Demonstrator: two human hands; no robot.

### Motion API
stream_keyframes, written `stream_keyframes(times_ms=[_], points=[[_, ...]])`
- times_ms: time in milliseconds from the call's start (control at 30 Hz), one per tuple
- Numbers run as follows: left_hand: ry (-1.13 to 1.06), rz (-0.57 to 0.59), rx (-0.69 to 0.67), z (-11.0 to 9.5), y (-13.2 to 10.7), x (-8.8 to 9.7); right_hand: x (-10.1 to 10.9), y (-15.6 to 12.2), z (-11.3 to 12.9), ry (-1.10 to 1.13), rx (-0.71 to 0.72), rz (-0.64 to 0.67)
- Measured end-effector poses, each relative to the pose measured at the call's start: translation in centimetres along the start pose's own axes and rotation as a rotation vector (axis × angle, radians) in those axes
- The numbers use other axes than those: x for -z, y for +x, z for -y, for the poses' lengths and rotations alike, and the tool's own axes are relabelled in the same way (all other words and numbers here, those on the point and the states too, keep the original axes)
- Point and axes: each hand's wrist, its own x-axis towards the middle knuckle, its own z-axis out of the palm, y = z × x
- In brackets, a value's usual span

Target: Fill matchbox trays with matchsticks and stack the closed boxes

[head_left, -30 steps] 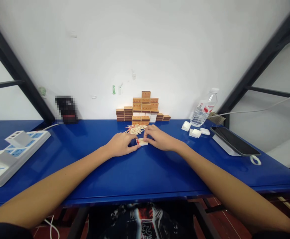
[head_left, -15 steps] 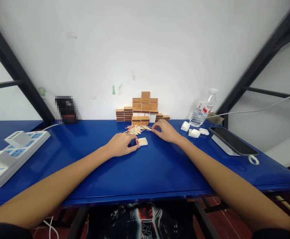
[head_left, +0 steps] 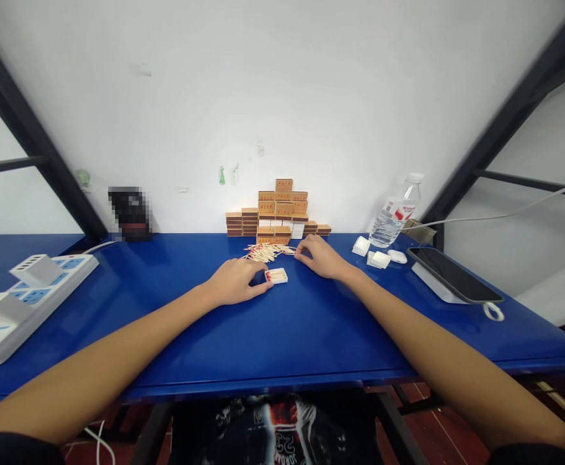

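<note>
Your left hand [head_left: 236,281] lies curled on the counter [head_left: 282,336], fingertips gripping the 9 o'clock end of the open matchbox tray [head_left: 277,276], whose long axis runs 9 to 3 o'clock. The loose match pile [head_left: 267,252] lies just beyond the tray at 12 o'clock. Your right hand [head_left: 321,257], nearer the pile, sits at its 3 o'clock edge, fingers bent down. Whether they pinch a match cannot be told.

The scene is brightly, evenly lit; pale sheen is spread over the glossy tabletop [head_left: 282,336], and faint shadows are cast under the left hand [head_left: 236,281] and right hand [head_left: 323,257]. Frame bars [head_left: 505,123] are splayed by edge distortion; one patch [head_left: 130,213] is pixelated.
</note>
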Motion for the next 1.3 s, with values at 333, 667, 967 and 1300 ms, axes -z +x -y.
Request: stream_keyframes(times_ms=[333,667,967,1300], points=[[0.005,-0.009,-0.005,0.1,0.1,-0.1,-0.1,0.0,-0.3,-0.001,0.004,0.0],[0.004,-0.001,-0.002,0.0,0.0,0.0,0.2,-0.1,0.0,-0.032,0.022,0.048],[0.005,-0.003,0.0,0.1,0.0,-0.1,1.4,-0.4,3.3,0.045,0.137,0.059],[-0.004,-0.004,-0.019,0.0,0.0,-0.1,1.1,-1.1,6.9,0.083,0.217,0.165]])
